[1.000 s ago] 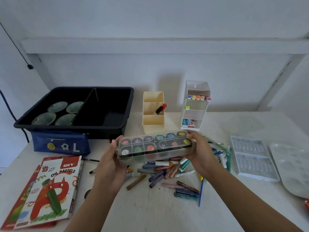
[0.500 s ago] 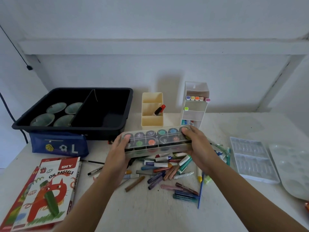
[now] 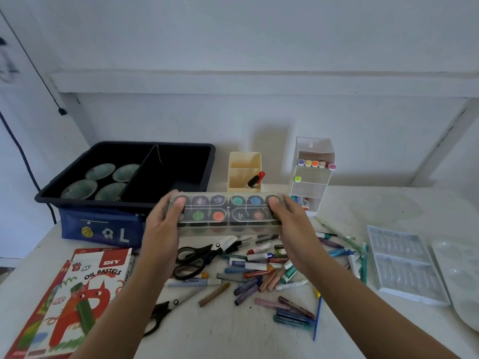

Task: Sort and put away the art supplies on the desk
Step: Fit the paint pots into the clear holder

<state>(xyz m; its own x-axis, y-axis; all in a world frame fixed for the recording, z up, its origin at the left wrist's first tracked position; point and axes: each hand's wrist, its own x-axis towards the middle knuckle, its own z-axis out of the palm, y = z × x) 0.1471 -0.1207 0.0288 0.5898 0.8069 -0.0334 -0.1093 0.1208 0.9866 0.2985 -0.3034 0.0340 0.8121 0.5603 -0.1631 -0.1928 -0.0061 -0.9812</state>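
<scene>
The main risk is a slip. The paint case is long and smooth-sided and is carried only by its two short ends, so if either palm eases off, one end would likely drop onto the scissors and the heap of loose pastels below it in the middle of the desk. If the clear lid is not latched, and the wide-angle view is too soft to show a catch, a tilt could let it lift and the paint pots roll out. The case also hangs close in front of the yellow holder and the white marker rack near the far edge. A careless push forward could knock either over. A swing toward the black bin at the far left corner would have to clear its front rim, or the case may catch on it.

Both hands clamp the case from the outside. The left hand wraps the left end, with its thumb pressed flat on the lid over the end pot and its fingers curled beneath, out of sight. The right hand mirrors it at the right end, with its thumb on the lid. Neither hand is spread, and each pinches its end between the thumb above and the fingers below. The case sits level, lid up, raised off the desk between the pile and the holders.
</scene>
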